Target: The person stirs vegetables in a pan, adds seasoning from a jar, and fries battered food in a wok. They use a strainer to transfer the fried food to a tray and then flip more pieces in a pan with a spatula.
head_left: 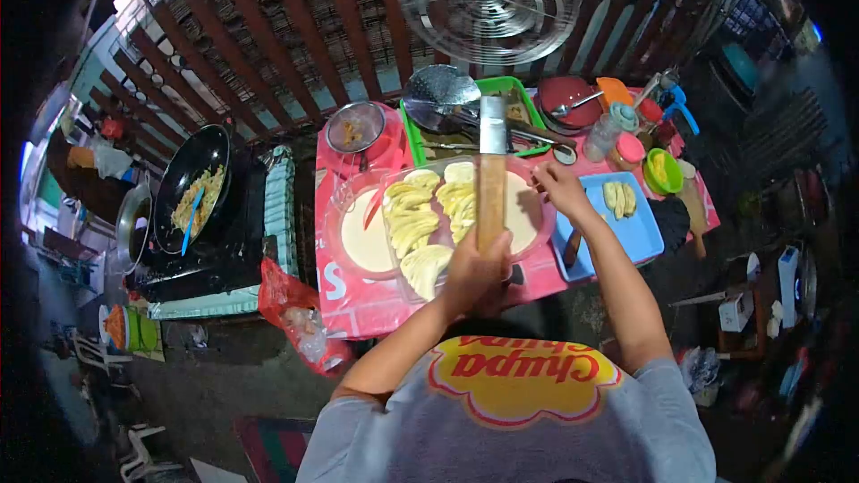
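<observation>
My left hand (479, 270) is closed round a long, flat wooden tool with a metal end (491, 192), held upright over the table. Behind the tool is a clear tray with fanned, sliced bananas (412, 215). It rests across a wide pink basin of pale batter (365, 237). My right hand (561, 190) hovers at the basin's right side, by the blue tray's (640, 250) edge. Its fingers are loosely bent and apart, with nothing visible in them. In the blue tray lie peeled banana pieces (619, 200) and a dark-handled utensil (572, 249).
A strainer (355, 128) and a green tray (510, 85) with skimmers stand behind. Jars (628, 150) and a green bowl (662, 172) are at right. To the left, a wok (192, 188) with food and a blue spatula sits on a stove. A fan (490, 0) is ahead.
</observation>
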`<state>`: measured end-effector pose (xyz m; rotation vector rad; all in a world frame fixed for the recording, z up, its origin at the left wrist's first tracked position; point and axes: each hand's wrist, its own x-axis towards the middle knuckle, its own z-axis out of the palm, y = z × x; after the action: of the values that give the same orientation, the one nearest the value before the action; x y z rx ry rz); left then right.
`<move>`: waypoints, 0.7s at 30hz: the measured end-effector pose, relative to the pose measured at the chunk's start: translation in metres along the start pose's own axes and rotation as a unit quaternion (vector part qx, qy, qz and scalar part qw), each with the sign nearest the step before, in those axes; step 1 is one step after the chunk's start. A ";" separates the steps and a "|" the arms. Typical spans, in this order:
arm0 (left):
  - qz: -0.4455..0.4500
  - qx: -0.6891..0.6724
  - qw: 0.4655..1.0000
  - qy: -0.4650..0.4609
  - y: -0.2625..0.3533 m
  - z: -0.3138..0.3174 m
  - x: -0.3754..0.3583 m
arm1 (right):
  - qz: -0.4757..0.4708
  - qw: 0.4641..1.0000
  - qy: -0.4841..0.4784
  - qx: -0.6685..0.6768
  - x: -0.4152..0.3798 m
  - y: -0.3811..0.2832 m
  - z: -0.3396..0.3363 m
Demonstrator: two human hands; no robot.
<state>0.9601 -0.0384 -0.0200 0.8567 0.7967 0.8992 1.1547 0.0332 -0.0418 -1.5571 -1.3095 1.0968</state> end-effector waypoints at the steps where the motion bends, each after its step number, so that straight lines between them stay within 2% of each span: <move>1: 0.010 -0.036 0.999 0.004 0.001 -0.001 0.007 | 0.016 0.997 0.005 -0.075 0.022 0.020 -0.006; 2: 0.037 0.097 0.993 0.052 -0.001 -0.006 0.019 | 0.017 0.997 -0.002 -0.074 0.051 0.041 -0.010; 4: 0.031 0.124 0.986 0.107 0.002 -0.003 0.030 | -0.088 0.964 -0.017 -0.250 0.108 0.078 -0.013; 5: 0.025 0.151 0.976 0.155 0.003 0.001 0.031 | -0.090 0.964 -0.031 -0.248 0.128 0.081 -0.013; 7: 0.006 0.100 0.977 0.186 0.012 0.015 0.029 | -0.014 0.944 0.010 -0.328 0.165 0.083 0.000; 8: -0.008 0.055 0.979 0.198 0.016 0.019 0.032 | -0.022 0.946 0.003 -0.323 0.179 0.082 0.006; 9: -0.007 0.061 0.977 0.205 0.015 0.023 0.036 | 0.032 0.934 0.030 -0.353 0.190 0.084 0.011; 10: 0.002 0.086 0.962 0.260 0.012 0.027 0.036 | 0.089 0.917 0.057 -0.384 0.196 0.086 0.015; 11: 0.011 0.108 0.944 0.312 0.008 0.032 0.038 | 0.089 0.919 0.054 -0.381 0.202 0.086 0.017; 13: 0.010 0.089 0.945 0.315 0.008 0.044 0.042 | 0.146 0.907 -0.010 -0.394 0.212 0.087 0.018; 15: 0.046 0.094 0.933 0.345 0.003 0.054 0.046 | 0.133 0.909 0.009 -0.395 0.221 0.095 0.019; 17: 0.070 0.079 0.927 0.360 0.001 0.064 0.048 | 0.135 0.935 -0.020 -0.328 0.205 0.062 0.008; 20: 0.060 0.090 0.920 0.376 -0.003 0.068 0.048 | -0.004 0.931 -0.053 -0.362 0.216 0.076 0.002; 21: 0.076 0.075 0.923 0.369 0.000 0.076 0.047 | -0.005 0.951 -0.043 -0.306 0.206 0.076 -0.013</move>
<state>1.0445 -0.0175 0.0031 0.7098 1.4811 1.3420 1.2064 0.2257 -0.1341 -1.9507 -1.8313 0.7889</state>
